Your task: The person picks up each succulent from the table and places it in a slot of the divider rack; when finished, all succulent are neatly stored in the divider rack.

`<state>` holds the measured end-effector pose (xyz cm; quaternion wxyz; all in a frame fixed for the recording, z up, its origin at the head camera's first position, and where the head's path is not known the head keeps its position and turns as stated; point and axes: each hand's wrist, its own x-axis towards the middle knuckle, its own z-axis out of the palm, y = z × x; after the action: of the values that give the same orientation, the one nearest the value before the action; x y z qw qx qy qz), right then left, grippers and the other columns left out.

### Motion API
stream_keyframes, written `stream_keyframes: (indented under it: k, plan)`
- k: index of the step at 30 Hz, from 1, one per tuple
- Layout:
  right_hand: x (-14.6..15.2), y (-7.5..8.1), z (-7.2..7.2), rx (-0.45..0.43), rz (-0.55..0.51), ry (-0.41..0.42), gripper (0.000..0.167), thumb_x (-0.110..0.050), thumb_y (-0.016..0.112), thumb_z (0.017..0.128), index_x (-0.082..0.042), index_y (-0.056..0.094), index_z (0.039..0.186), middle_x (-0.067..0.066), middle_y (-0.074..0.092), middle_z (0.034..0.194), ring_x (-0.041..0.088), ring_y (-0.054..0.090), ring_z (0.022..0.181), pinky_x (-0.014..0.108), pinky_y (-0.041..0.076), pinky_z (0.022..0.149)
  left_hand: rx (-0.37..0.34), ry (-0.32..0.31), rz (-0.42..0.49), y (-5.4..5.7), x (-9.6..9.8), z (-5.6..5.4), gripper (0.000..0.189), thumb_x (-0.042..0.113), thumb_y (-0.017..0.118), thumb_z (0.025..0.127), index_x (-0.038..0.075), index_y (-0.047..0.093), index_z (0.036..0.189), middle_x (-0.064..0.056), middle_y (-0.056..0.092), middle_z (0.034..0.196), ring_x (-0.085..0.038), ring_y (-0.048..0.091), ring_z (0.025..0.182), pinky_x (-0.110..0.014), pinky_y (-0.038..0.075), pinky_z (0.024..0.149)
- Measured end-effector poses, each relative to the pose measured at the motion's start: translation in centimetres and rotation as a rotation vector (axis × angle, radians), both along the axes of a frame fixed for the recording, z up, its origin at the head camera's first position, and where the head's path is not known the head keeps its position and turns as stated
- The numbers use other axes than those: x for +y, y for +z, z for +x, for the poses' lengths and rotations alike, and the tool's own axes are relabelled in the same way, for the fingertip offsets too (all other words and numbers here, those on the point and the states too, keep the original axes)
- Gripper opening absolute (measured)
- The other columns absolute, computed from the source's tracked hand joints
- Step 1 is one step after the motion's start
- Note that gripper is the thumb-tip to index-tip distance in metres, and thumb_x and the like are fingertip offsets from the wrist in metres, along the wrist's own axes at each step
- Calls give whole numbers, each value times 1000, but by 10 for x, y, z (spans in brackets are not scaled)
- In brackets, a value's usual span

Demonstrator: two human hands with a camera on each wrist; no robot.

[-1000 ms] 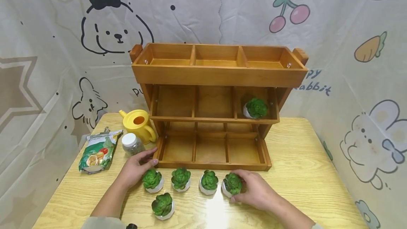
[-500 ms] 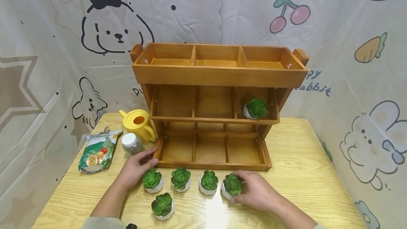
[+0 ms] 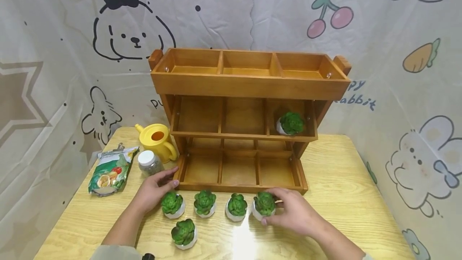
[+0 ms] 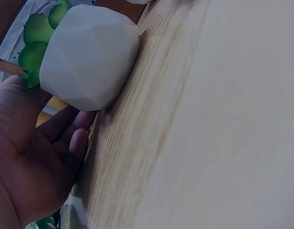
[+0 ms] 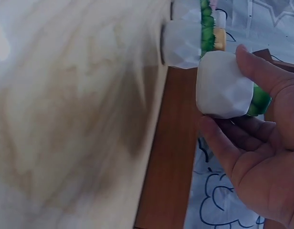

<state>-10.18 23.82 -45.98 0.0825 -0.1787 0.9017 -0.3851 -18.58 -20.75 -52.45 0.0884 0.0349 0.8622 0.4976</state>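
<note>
My right hand [image 3: 296, 215] grips a potted succulent [image 3: 264, 204] by its white faceted pot, thumb and fingers on opposite sides. In the right wrist view that white pot [image 5: 223, 88] is raised off the tabletop. My left hand [image 3: 154, 192] rests at the front left corner of the three-tier wooden shelf [image 3: 249, 85], fingertips at its side and fingers loosely bent. Beside it stands another potted succulent [image 3: 172, 204], whose pot [image 4: 89, 57] partly covers the fingers in the left wrist view. Two succulents, a left one [image 3: 205, 202] and a right one [image 3: 236, 206], continue the row.
One more succulent [image 3: 184, 233] stands nearer the front. The middle tier holds a succulent [image 3: 291, 123] in its right compartment. On the left are a yellow watering can [image 3: 157, 141], a white-lidded jar [image 3: 149, 162] and a clipped green bag [image 3: 112, 171]. A printed cloth [image 3: 223, 11] hangs behind.
My right hand has lifted its succulent slightly and shifted a little toward the shelf. The left hand stays at the shelf corner.
</note>
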Motion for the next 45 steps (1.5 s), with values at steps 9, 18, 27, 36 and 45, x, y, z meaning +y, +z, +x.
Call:
stream_keyframes:
  k: [9,18,27,36,45]
  plan:
    - [0,14,-5,-2,-59,-7,64,-36,95,74,-12,67,127,-7,70,112,16,69,102,24,58,90,-7,5,-5,0,-1,1,65,50,74,94,21,58,150,-13,58,148,-34,55,134,-54,44,112]
    - [3,25,-10,5,-64,-51,62,-38,93,77,-12,68,127,-7,71,112,15,70,99,30,59,92,5,11,-7,-1,0,0,62,48,74,95,21,59,149,-11,60,146,-32,57,131,-52,47,109]
    - [5,36,-14,16,-154,-76,61,-29,94,76,-8,68,126,-2,70,114,16,71,97,27,60,86,8,6,-6,-3,1,-1,62,48,73,96,21,58,150,-12,58,148,-34,56,133,-54,45,111]
    - [2,53,-20,48,-135,-109,64,-39,94,76,-10,68,127,-2,70,114,13,71,97,24,60,83,12,9,-2,-2,0,1,63,49,74,95,20,58,149,-13,58,148,-35,56,134,-54,44,112]
    - [0,67,-29,149,-119,-84,61,-44,91,79,-10,71,124,-4,71,112,15,69,99,27,60,87,24,7,-6,1,1,2,61,46,73,96,19,59,149,-12,58,149,-34,57,133,-53,45,111]
